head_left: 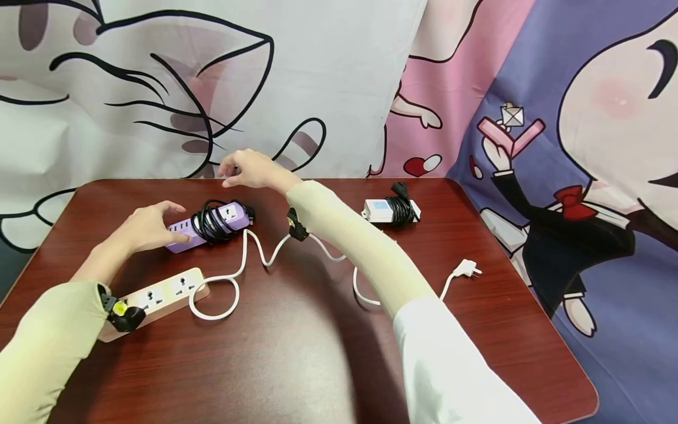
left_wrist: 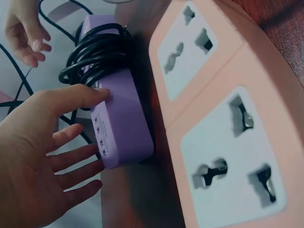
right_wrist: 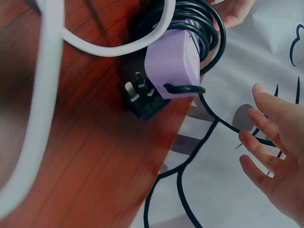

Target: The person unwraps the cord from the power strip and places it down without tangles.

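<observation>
Left hand (head_left: 150,227) touched purple strip (head_left: 209,225), fingers spread; right hand (head_left: 251,169) hovered open at 12 o'clock. Next probably: grasp strip.

Two bare hands, no gloves, no rings or watch visible. Left hand (head_left: 150,227); right hand (head_left: 253,169). Both forearms in snug pale yellow-cream sleeves (head_left: 349,235) that end at the wrists, smooth fabric, no print. Right upper arm has a looser white sleeve (head_left: 450,365) layered over the cream one, edge falling below the elbow. Small black device (head_left: 296,224) strapped at the underside of the right wrist, over the cream sleeve. Similar black wrist mount (head_left: 122,315) on the left forearm, with a small yellow round part on it. Fingernails short, unpainted in the wrist views.
</observation>
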Motion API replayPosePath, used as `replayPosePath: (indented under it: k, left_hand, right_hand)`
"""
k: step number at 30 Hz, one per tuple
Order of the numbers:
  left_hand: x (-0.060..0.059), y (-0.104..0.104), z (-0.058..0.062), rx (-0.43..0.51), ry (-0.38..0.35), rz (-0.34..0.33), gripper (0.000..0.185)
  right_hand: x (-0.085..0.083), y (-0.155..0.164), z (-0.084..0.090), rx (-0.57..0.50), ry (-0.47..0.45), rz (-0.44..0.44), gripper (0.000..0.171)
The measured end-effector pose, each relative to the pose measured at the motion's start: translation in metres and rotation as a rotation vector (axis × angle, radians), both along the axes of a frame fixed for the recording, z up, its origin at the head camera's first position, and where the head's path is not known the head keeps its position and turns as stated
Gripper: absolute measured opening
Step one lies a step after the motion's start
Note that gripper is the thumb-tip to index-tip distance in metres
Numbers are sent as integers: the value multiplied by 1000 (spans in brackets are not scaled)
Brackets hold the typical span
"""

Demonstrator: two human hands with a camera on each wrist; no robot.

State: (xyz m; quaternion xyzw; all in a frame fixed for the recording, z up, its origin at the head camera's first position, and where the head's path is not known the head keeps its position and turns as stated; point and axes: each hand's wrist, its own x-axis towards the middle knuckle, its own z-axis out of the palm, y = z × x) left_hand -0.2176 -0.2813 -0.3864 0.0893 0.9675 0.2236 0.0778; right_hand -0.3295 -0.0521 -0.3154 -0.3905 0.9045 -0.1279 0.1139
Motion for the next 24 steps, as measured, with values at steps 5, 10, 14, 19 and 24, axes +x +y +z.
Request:
replayPosePath:
  k: [5,10,14,19,24]
  left_hand:
    - [-4,2,-6,-5,8,-23,71]
    - [-6,4,-9,-3,33,-56,68]
    - [-8,5,-11,-4,36,-78,64]
    - [-8,7,-8,-12,55,-103,61]
    - [-8,10,-5,-16,79,-105,59]
  right_hand:
    - [-1,-12,-13,4,-26,21,30]
    - [-1,-23,-28,30,-70,41,28]
    - [0,-28,-37,27,-104,63,26]
    - [2,-30,-40,41,-97,77,25]
    - [0,-28,-44,33,-97,93,24]
